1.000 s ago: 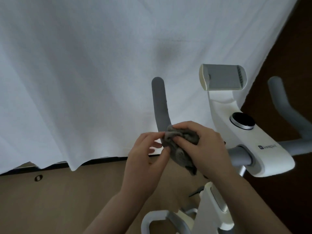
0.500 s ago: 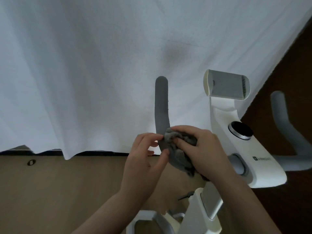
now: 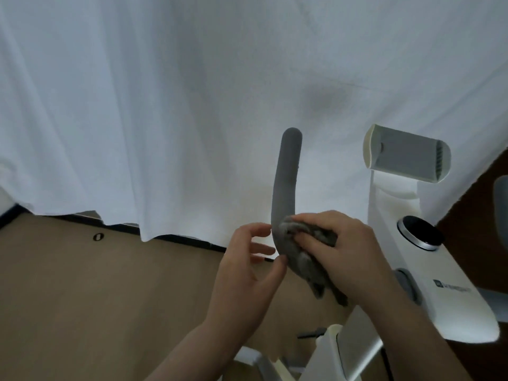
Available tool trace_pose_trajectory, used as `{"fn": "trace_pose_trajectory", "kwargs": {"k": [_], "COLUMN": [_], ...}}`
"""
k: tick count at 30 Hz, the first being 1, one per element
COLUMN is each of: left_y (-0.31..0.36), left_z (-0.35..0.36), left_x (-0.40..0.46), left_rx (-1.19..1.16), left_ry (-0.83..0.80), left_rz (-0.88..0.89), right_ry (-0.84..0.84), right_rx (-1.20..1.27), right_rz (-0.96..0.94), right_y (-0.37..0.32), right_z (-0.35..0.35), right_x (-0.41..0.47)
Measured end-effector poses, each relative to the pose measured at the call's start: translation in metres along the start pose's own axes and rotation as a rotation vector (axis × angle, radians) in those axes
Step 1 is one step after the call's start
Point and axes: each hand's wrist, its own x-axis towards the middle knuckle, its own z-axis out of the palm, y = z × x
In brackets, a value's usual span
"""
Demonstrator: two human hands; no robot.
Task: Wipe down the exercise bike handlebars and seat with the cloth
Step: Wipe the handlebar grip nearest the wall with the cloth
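Note:
The bike's left handlebar [image 3: 287, 177] is a grey padded bar that rises and curves down to the white stem [image 3: 439, 273]. A grey cloth [image 3: 305, 259] is wrapped round the bar's lower bend. My right hand [image 3: 349, 251] grips the cloth against the bar from the right. My left hand [image 3: 247, 268] is just left of the bend with fingers loosely spread; its thumb tip touches the cloth's edge. The right handlebar [image 3: 501, 188] shows only at the frame's right edge. The seat is out of view.
A white curtain [image 3: 165, 105] hangs right behind the handlebar. A grey-and-cream device holder [image 3: 406, 154] tops the stem, with a round black knob [image 3: 420, 232] below it. The tan floor [image 3: 96, 298] lies to the left, and the bike's white frame [image 3: 343, 350] stands below my hands.
My left hand has let go of the cloth and its fingers have spread, drawing slightly left. My right hand keeps the cloth on the bar's bend. The view has shifted left.

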Motion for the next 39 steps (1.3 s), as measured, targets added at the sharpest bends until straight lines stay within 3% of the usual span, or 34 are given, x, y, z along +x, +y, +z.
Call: {"fn": "trace_pose_trajectory", "kwargs": {"k": [3, 9, 17, 21, 25, 28, 31, 35, 39], "left_y": [0.000, -0.001, 0.005, 0.005, 0.001, -0.003, -0.007, -0.013, -0.013], "left_z": [-0.008, -0.013, -0.018, -0.014, -0.017, -0.020, -0.018, -0.018, -0.019], "left_x": [-0.002, 0.004, 0.028, 0.038, 0.042, 0.047, 0.050, 0.054, 0.059], "left_rx": [0.050, 0.121, 0.071, 0.057, 0.087, 0.120, 0.152, 0.169, 0.195], "left_ry": [0.028, 0.002, -0.110, -0.166, -0.244, -0.258, -0.261, -0.312, -0.336], "left_rz": [0.022, 0.014, 0.093, 0.070, 0.122, 0.167, 0.227, 0.330, 0.464], "right_ry": [-0.021, 0.097, 0.134, 0.231, 0.186, 0.394, 0.645, 0.580, 0.717], "right_rx": [0.047, -0.146, -0.008, -0.092, -0.065, -0.030, -0.194, -0.390, -0.375], "right_rz": [-0.033, -0.051, 0.035, 0.112, 0.096, 0.167, 0.228, 0.089, 0.277], "right_y": [-0.001, -0.018, -0.005, -0.016, -0.013, -0.006, -0.013, -0.018, -0.006], "right_z": [-0.008, 0.034, 0.017, 0.033, 0.015, 0.005, 0.031, 0.050, 0.026], "right_x": [-0.015, 0.020, -0.016, 0.005, -0.026, -0.050, -0.044, -0.040, -0.055]}}
